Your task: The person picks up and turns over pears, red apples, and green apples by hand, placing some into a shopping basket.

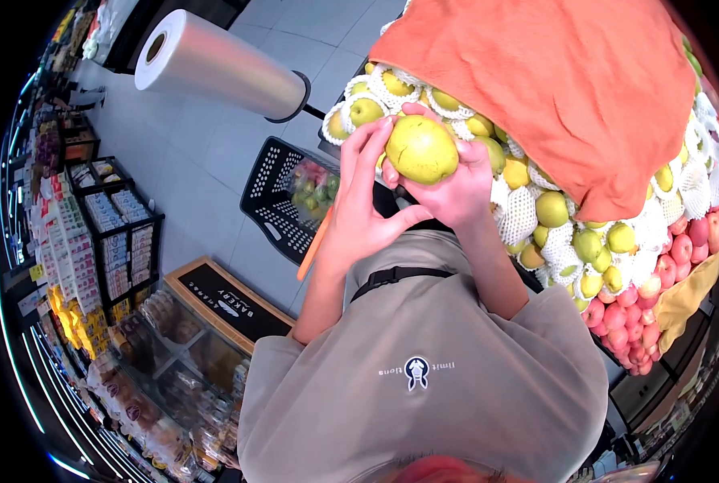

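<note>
Fruit (552, 209) lies heaped around an orange cloth (576, 88); a black basket (273, 171) sits left of that cloth. Near the cloth, the left hand (362, 197) spreads wide beside the right hand (458, 195), which cups a yellow-green fruit (422, 150).

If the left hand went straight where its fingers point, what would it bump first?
Probably the net-wrapped fruit beyond the left hand, though depth is unclear and it might pass above.
</note>
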`<state>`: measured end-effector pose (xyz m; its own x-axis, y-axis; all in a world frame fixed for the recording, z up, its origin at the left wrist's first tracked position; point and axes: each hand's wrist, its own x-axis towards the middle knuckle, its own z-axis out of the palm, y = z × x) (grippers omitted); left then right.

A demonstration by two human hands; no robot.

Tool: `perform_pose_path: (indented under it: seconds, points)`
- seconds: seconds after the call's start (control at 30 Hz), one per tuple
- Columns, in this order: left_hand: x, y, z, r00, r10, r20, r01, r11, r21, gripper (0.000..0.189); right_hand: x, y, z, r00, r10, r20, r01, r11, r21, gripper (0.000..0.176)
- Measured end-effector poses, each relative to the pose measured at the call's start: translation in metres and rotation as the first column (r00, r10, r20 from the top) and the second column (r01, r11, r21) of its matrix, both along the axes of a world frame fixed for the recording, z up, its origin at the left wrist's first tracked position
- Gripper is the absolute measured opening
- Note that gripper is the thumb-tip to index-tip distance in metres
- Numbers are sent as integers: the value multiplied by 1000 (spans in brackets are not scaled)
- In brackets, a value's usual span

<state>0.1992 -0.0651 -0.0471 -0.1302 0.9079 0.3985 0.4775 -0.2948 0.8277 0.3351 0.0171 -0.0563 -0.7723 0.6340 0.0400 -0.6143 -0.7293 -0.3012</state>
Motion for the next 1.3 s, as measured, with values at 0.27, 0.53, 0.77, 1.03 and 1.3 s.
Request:
perform_pose_path:
  seconds: [0.27,0.53,0.77,1.03,1.3]
  points:
    - [12,10,-2,996,18,82,-16,1000,-25,96,16,-11,11,976,-54,211,14,982,188,63]
    - [20,-4,-14,781,25,624,103,980,-169,89,23,-6,22,577,-763,293,-191,223,956,60]
    - [18,-5,-1,844,33,535,108,967,-231,87,29,-7,33,605,-698,384,-276,269,923,83]
    - [20,-3,-1,979,76,190,-54,991,-119,77,33,-14,30,858,-192,477,102,973,208,55]
    - [26,1,-4,910,-29,414,101,983,-155,101,31,-22,28,724,-95,684,-17,988,155,66]
